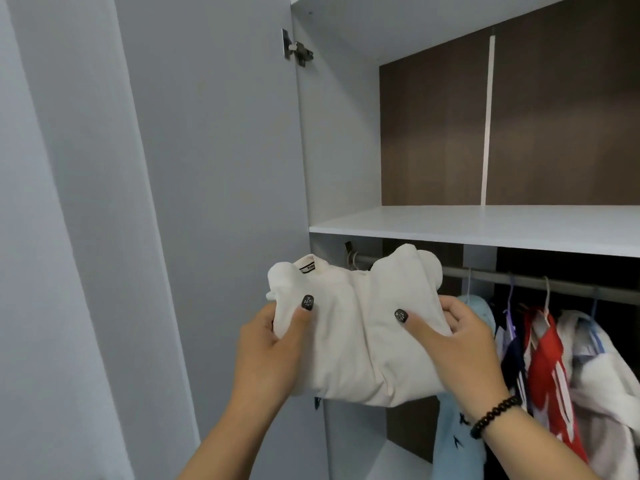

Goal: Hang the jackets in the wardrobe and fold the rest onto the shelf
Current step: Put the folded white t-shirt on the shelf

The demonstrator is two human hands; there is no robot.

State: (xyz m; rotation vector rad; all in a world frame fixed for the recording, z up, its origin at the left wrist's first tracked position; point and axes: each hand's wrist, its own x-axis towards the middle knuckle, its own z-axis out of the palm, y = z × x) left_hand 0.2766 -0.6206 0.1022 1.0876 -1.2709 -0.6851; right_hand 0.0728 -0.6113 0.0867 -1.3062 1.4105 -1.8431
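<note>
A folded cream-white garment (349, 327) with a small black-and-white neck label is held in front of the wardrobe, just below the white shelf (485, 226). My left hand (273, 351) grips its left edge, thumb on top. My right hand (460, 348) grips its right edge, thumb on top too, with a black bead bracelet on the wrist. Jackets hang on the rail (540, 280) under the shelf: a light blue one (453, 441), a red and white one (550, 368) and a white one (609, 382).
The open grey wardrobe door (214, 202) stands at the left, with a metal hinge (298, 51) near its top. The compartment above the shelf has a brown back panel (554, 126). A lower white shelf (391, 459) shows beneath the garment.
</note>
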